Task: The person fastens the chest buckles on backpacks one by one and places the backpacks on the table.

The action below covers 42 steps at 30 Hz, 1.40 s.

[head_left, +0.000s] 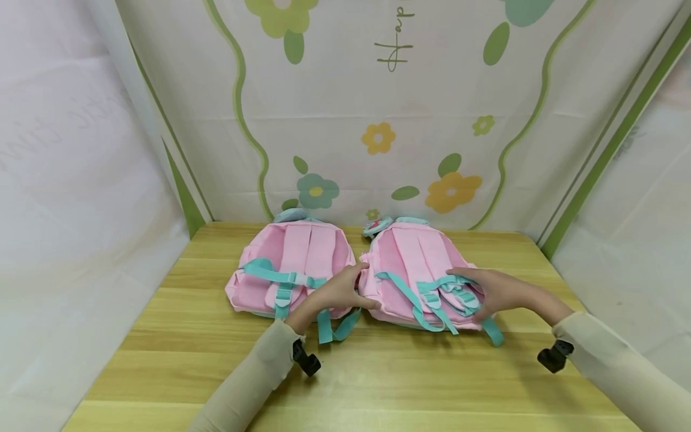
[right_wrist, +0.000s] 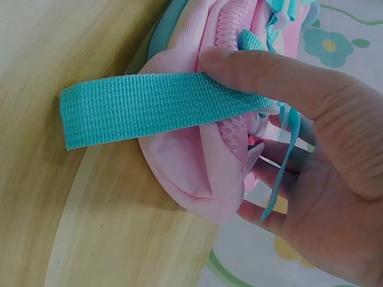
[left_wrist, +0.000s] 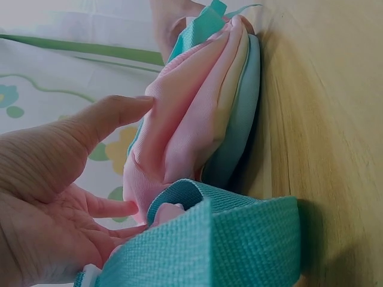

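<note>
Two pink backpacks with turquoise straps lie side by side, shoulder straps facing up. My left hand (head_left: 341, 289) is between them, thumb and fingers spread against the near side of the right backpack (head_left: 391, 264). In the left wrist view, the left thumb (left_wrist: 119, 116) reaches its pink fabric. On the other side of this backpack, my right hand (head_left: 499, 292) spreads over its lower right corner. The right thumb (right_wrist: 257, 72) touches the pink edge beside a turquoise webbing strap (right_wrist: 149, 107). The left backpack (head_left: 275, 246) lies partly behind my left forearm.
The backpacks lie on a wooden table (head_left: 378, 384) toward its far edge. A white cloth backdrop (head_left: 345, 96) with printed flowers rises behind it, and cloth walls stand at both sides. Loose turquoise strap ends (head_left: 340, 327) trail onto the wood near my hands.
</note>
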Available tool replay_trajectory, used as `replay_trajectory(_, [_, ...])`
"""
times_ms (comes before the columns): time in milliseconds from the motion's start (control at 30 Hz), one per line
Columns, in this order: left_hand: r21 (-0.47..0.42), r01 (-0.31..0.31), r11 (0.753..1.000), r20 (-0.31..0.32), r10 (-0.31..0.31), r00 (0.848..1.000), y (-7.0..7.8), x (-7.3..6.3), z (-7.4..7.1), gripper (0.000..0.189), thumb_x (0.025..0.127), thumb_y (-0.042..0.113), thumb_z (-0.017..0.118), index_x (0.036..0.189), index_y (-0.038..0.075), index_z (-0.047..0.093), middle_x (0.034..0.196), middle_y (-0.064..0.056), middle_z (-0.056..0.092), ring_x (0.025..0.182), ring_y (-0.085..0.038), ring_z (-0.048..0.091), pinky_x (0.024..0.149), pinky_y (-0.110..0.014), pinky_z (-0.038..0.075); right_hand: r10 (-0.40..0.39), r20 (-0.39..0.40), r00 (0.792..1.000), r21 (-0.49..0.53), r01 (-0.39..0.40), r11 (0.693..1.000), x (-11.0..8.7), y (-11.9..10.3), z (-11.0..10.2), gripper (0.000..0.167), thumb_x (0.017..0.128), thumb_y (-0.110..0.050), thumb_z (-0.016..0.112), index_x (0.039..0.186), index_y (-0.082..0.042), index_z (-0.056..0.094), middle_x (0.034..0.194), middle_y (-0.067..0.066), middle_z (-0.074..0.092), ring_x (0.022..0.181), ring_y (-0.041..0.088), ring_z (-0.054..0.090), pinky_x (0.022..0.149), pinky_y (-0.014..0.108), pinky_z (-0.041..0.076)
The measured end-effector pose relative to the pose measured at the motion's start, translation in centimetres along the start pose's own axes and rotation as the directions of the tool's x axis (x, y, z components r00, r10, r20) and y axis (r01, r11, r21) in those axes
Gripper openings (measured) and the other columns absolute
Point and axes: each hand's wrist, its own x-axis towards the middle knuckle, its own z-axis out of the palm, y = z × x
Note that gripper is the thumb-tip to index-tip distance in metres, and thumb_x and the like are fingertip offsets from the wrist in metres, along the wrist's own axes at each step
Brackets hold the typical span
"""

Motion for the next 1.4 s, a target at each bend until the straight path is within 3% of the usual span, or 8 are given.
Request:
replay_trajectory(533, [0.008,0.003,1.000,0.007,-0.003,1.000,-0.1,0.2,0.1,0.100,0.084,0.030,0.084,0.157,-0.006,0.026,0.126,-0.015,0.057,0.097,-0.018,0.052,0.089,-0.033,0.046,0.021,0.023,1.000,0.023,-0.022,1.000,0.0,0.1,0.0,0.109,0.067,-0.033,0.096,0.156,-0.007,0.039,0.153,0.024,0.047,0.136,0.050,0.047,0.099,0.063,0.047])
replay_trajectory(733, [-0.012,0.039,0.999,-0.002,-0.039,0.999,-0.3,0.2,0.2,0.103,0.084,0.035,0.084,0.160,0.000,0.023,0.149,-0.023,0.044,0.117,-0.023,0.051,0.100,-0.041,0.049,0.003,0.030,1.000,0.018,-0.003,1.000,0.0,0.2,0.0,0.109,0.067,-0.035,0.096,0.155,-0.005,0.039,0.153,0.025,0.046,0.136,0.051,0.046,0.099,0.064,0.047])
replay_trajectory(900, [-0.046,0.046,0.998,-0.032,-0.047,0.998,-0.3,0.3,0.2,0.105,0.084,0.037,0.084,0.162,0.005,0.023,0.155,-0.025,0.036,0.135,-0.032,0.046,0.110,-0.052,0.046,-0.002,0.037,0.999,0.027,0.001,1.000,-0.1,0.2,-0.1,0.111,0.067,-0.038,0.095,0.155,-0.005,0.038,0.155,0.026,0.044,0.139,0.051,0.043,0.102,0.066,0.045])
replay_trajectory(1067, [-0.045,0.041,0.998,-0.049,-0.043,0.998,0.2,0.6,0.1,0.101,0.085,0.039,0.083,0.161,0.007,0.025,0.160,-0.021,0.033,0.144,-0.034,0.040,0.115,-0.055,0.040,-0.013,0.038,0.999,0.026,0.012,1.000,-0.1,0.2,-0.3,0.111,0.068,-0.041,0.094,0.155,-0.004,0.038,0.155,0.025,0.044,0.139,0.052,0.043,0.102,0.066,0.044])
replay_trajectory(1400, [-0.027,-0.071,0.997,-0.083,0.068,0.994,1.6,2.5,0.6,0.086,0.089,0.034,0.079,0.158,0.011,0.035,0.160,-0.019,0.036,0.145,-0.036,0.041,0.110,-0.051,0.046,0.019,0.030,0.999,0.026,-0.020,0.999,-0.1,-0.1,-0.6,0.108,0.070,-0.045,0.093,0.155,-0.007,0.039,0.156,0.025,0.043,0.139,0.053,0.042,0.103,0.067,0.043])
